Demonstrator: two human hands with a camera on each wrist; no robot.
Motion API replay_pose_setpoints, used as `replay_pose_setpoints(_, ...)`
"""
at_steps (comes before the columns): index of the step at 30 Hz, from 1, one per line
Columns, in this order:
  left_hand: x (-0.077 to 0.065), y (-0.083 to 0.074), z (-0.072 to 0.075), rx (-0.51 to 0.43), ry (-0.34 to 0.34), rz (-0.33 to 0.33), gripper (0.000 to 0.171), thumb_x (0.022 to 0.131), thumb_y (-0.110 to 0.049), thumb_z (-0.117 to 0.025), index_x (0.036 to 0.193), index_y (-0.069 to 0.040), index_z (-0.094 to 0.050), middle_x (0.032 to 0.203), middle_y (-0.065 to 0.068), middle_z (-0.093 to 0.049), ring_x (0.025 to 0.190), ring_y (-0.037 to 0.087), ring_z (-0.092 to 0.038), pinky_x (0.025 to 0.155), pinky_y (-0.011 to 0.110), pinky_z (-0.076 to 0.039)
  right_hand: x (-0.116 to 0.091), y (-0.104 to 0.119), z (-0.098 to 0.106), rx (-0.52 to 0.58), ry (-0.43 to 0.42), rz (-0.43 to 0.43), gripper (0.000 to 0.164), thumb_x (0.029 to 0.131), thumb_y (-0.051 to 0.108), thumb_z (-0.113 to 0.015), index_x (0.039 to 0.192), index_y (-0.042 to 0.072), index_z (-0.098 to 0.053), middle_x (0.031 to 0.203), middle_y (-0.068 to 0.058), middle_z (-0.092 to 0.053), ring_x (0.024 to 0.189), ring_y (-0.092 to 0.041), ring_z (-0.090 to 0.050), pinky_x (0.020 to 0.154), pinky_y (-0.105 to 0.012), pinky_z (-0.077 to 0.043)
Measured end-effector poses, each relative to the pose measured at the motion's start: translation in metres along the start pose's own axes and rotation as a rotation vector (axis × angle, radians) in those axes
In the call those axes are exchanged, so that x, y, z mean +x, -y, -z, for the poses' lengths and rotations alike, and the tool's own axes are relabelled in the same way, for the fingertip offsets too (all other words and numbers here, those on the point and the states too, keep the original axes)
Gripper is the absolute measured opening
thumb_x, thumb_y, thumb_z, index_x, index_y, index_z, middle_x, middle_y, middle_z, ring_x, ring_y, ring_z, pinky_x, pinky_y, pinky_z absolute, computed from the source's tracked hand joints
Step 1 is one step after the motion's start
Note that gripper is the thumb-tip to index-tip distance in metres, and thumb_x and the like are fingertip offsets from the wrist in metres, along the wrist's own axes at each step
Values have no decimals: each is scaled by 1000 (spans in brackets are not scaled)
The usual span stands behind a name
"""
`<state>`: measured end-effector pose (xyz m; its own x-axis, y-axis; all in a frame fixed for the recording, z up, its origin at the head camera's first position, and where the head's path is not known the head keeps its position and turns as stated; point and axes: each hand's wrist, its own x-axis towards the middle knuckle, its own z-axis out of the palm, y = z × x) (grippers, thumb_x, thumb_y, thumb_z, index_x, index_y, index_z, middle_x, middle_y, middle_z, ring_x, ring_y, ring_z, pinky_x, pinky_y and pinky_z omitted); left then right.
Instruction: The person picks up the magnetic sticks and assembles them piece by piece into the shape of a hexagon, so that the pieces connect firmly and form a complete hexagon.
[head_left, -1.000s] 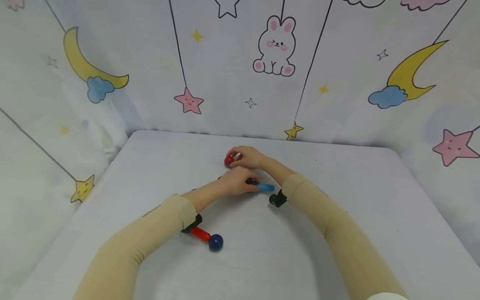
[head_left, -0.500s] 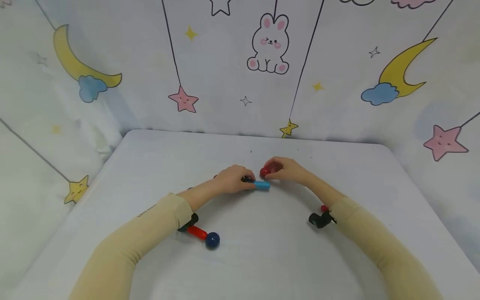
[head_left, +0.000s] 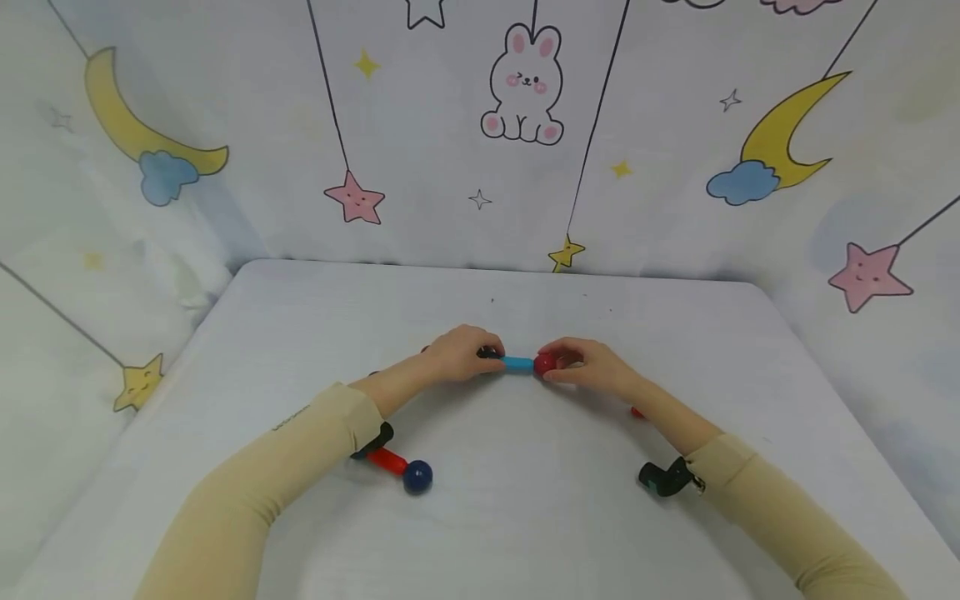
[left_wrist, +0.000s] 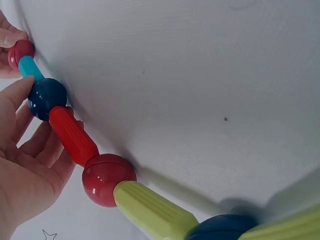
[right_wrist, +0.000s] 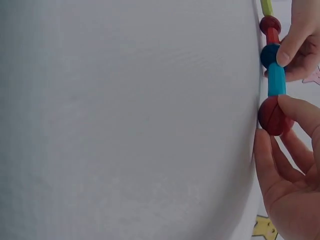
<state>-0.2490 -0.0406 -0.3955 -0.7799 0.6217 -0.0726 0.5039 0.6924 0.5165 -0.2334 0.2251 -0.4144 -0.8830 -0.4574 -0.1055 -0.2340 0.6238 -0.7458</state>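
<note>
In the left wrist view, a chain of balls and rods runs along the white table: a dark blue ball [left_wrist: 47, 98], a ridged red rod [left_wrist: 73, 135], a red ball [left_wrist: 108, 179] and a yellow-green rod [left_wrist: 155, 210]. My left hand [head_left: 457, 354] pinches the dark blue ball between thumb and fingers. From that ball a light blue rod [head_left: 517, 365] points right. Its far end meets another red ball [right_wrist: 272, 116], which my right hand [head_left: 592, 367] pinches with thumb and fingertips. Whether that ball is fully joined to the rod I cannot tell.
Near my left wrist, another red rod [head_left: 388, 461] ends in a dark blue ball [head_left: 417, 477]; the sleeve side is hidden. A small red thing [head_left: 637, 412] peeks out beside my right forearm. A patterned cloth [head_left: 420, 150] stands behind the table.
My right hand has brought the red ball from behind the left hand, round to the right, and against the light blue rod's end. The left hand keeps its grip on the dark blue ball.
</note>
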Motion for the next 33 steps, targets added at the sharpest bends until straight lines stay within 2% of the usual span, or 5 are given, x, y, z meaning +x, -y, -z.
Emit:
replay_pose_setpoints(9,19,-12,-7,-3,41,-8,41,90,-35,-70,125,-13,-63,113,2,-65,101,16,-59,84,31,-49,-3,-2,-1,40,-18,-18,43,89,24,-73,128,11,-60,105,-5,-63,100,-23,-56,82,-35,-48)
replay_pose_setpoints(18,37,-22,-21,28,54,-44,42,89,-35,-72,125,-16,-63,108,0,-64,96,15,-56,78,29,-49,-6,-8,2,69,-5,-6,43,90,24,-71,129,10,-60,109,-4,-66,100,-20,-60,82,-34,-49)
replay_pose_setpoints(25,36,-24,-22,28,43,-41,42,89,-36,-71,126,-17,-64,108,0,-65,95,14,-56,76,28,-48,-44,-13,33,-108,-5,39,35,92,25,-69,123,9,-63,118,-5,-64,106,-22,-58,93,-44,-49)
replay_pose_setpoints(30,37,-25,-24,24,42,-34,42,89,-36,-71,126,-18,-64,108,-1,-65,95,14,-56,76,29,-47,-84,-19,58,-250,33,1,32,88,23,-73,116,9,-66,111,-2,-65,102,-22,-57,89,-45,-50)
replay_pose_setpoints(33,38,-26,-25,17,41,-40,41,89,-36,-71,126,-18,-64,108,0,-65,96,14,-56,77,30,-47,-100,-23,66,-292,64,-18,27,85,19,-76,108,9,-67,101,1,-65,94,-20,-58,82,-40,-51)
